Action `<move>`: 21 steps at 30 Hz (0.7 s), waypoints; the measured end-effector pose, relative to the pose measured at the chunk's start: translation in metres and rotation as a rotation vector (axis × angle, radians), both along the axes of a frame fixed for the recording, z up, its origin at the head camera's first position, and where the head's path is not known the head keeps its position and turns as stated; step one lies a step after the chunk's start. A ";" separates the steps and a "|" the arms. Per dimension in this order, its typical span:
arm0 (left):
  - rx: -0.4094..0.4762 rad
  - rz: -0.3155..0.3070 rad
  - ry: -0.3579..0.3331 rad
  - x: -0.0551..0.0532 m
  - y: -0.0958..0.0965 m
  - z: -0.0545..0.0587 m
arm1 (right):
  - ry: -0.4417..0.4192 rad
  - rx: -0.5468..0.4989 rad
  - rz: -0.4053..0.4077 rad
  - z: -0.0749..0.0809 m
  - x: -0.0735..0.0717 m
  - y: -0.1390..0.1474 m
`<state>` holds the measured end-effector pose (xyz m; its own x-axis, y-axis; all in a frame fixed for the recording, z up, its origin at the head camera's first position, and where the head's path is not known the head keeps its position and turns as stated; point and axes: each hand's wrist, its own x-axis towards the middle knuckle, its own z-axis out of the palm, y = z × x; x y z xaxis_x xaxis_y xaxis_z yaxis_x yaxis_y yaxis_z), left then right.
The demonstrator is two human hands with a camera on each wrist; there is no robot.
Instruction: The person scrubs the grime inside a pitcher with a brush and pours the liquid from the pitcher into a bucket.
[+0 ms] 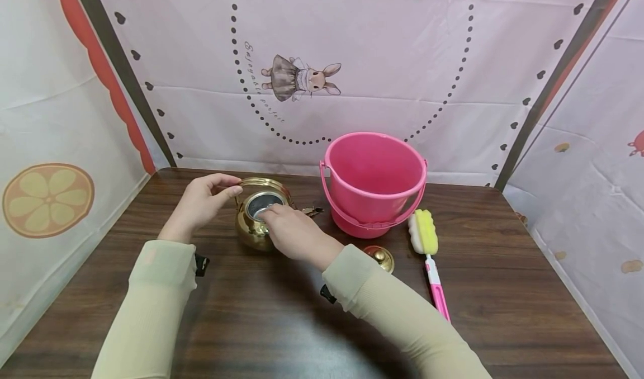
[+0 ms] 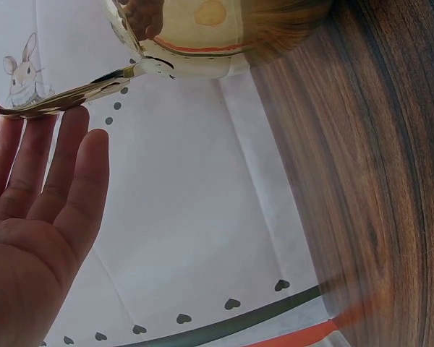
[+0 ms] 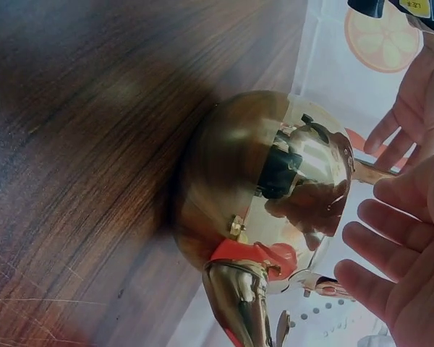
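A shiny gold teapot point(image 1: 253, 235) stands on the table with its top uncovered, spout pointing right. My left hand point(image 1: 203, 200) pinches the teapot's raised handle point(image 1: 263, 182), thumb in front and fingers behind. In the left wrist view those fingers point(image 2: 60, 163) rest along the handle. My right hand point(image 1: 297, 231) reaches to the mouth from the right, fingertips at a silvery rim point(image 1: 259, 213) inside it. The right wrist view shows its fingers point(image 3: 380, 249) over the teapot's top; I cannot tell whether they pinch anything. The knobbed gold lid point(image 1: 380, 257) lies near the right sleeve, partly covered.
A pink bucket point(image 1: 369, 208) with its handle lowered stands at the back, right of the teapot. Beside it lies a sponge brush point(image 1: 424, 232) with a yellow and white head and pink handle. Patterned cloth walls point(image 1: 382, 49) enclose the wooden table point(image 1: 503, 289).
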<state>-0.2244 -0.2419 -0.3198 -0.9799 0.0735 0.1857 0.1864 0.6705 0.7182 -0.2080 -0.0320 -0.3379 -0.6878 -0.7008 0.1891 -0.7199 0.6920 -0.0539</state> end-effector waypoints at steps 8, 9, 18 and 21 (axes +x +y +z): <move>-0.001 -0.002 -0.003 0.000 0.000 0.000 | 0.040 0.012 0.006 -0.004 -0.004 -0.007; -0.002 -0.001 -0.004 0.000 0.000 0.000 | 0.034 0.013 0.004 -0.004 -0.004 -0.008; -0.010 0.004 0.002 -0.001 0.000 -0.003 | 0.000 0.070 -0.028 -0.002 -0.006 -0.014; -0.009 0.004 0.000 -0.002 0.000 -0.004 | -0.002 0.077 -0.031 -0.003 -0.008 -0.017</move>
